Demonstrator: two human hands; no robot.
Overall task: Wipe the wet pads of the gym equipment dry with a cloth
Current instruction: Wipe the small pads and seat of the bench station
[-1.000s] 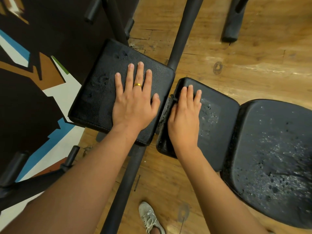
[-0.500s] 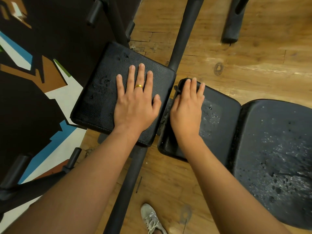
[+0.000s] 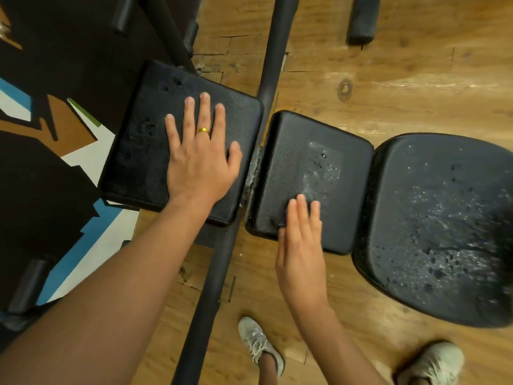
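- The left hand (image 3: pixel 200 159) lies flat and palm down on the square black textured pad (image 3: pixel 138 151) at the left. Its fingers are straight and slightly spread, gripping nothing. A gold ring (image 3: pixel 203 131) sits on one finger.
- Left of that hand, the square pad shows dull wet patches, with a few droplets near its far edge.
- The right hand (image 3: pixel 301 254) is also released and holds nothing, its fingers straight and close together. Its fingertips overlap the near edge of the middle black rectangular pad (image 3: pixel 319 162) (the hand is slightly blurred, so I cannot tell whether they touch the surface or hover just above it).
- The middle pad lies just right of the square pad, with a narrow gap between them. Beads of water are scattered over a rectangular patch near its centre.
- Directly beside its right edge is the large rounded black seat pad (image 3: pixel 444 223), speckled with droplets over most of its surface.
- A black metal tube (image 3: pixel 270 51) runs from top to bottom and passes under the gap between the two smaller pads.
- The equipment stands over a wooden plank floor (image 3: pixel 388 79). At the left is a patterned floor covering (image 3: pixel 22 107) in black, blue, white and brown shapes.
- A black foam roller (image 3: pixel 362 20) shows at the top right.
- Two pale grey sneakers, one (image 3: pixel 259 343) near the tube and one (image 3: pixel 433 362) at the lower right, stand on the planks.
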